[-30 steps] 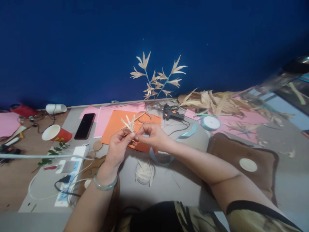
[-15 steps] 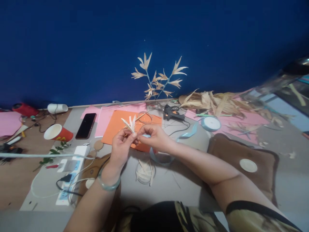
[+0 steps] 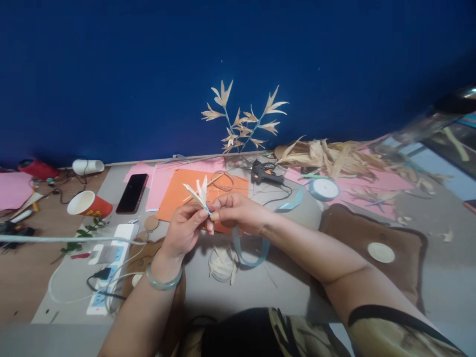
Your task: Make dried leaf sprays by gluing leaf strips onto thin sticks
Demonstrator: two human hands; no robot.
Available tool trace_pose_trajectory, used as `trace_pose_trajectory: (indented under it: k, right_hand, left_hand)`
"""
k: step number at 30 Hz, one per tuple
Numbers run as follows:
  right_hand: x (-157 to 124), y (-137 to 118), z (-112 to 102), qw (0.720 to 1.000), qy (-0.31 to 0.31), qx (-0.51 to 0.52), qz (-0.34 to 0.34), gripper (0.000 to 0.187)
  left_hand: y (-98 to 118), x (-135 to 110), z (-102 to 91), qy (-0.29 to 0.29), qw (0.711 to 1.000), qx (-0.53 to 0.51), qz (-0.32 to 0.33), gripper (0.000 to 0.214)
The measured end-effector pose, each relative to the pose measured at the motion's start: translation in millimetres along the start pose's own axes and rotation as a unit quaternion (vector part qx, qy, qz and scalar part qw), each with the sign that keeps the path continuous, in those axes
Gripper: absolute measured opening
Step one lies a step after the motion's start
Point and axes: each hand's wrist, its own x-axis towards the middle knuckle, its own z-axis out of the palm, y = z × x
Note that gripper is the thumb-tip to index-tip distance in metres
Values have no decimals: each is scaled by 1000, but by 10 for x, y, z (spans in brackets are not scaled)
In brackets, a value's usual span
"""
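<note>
The left hand (image 3: 186,228) held one pale husk flower (image 3: 201,192) by its base, thumb and fingers closed, while the right hand (image 3: 238,212) pinched its blue lower end tightly. This flower was above one orange sheet (image 3: 173,196); farther right there were one glue gun (image 3: 266,174) and one ribbon spool (image 3: 324,189), and to the left one phone (image 3: 132,193).

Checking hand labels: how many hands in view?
2: the left hand holding the pale flower, and the right hand pinching its blue-wrapped stem. No others visible.
</note>
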Motion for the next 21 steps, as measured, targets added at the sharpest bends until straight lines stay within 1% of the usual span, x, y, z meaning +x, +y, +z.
trace_pose_trajectory:
  k: [3,6,9,12,14,17,19,21]
  right_hand:
    - [-12,-13,-2,998,24,-42,-33,17]
    - [-42,-32,3,987,68,-124,-77,18]
    - [-59,-29,24,959,132,-223,-112,16]
    - [-56,-6,58,931,176,-279,-155,13]
    - [-54,6,78,920,188,-297,-174,10]
    - [-56,8,93,912,193,-313,-182,7]
    - [-57,4,92,912,194,-315,-179,4]
    - [-54,2,85,919,185,-304,-169,3]
  left_hand:
    - [-22,15,-25,15,1000,14,13,21]
    - [-29,32,-51,37,998,58,16,21]
    - [-33,43,-71,55,993,102,25,23]
    - [-39,47,-76,71,989,125,32,22]
    - [-44,47,-74,85,987,133,34,22]
    - [-44,48,-68,91,985,140,39,23]
    - [-37,47,-65,89,984,149,42,25]
    - [-23,45,-60,92,981,165,48,26]
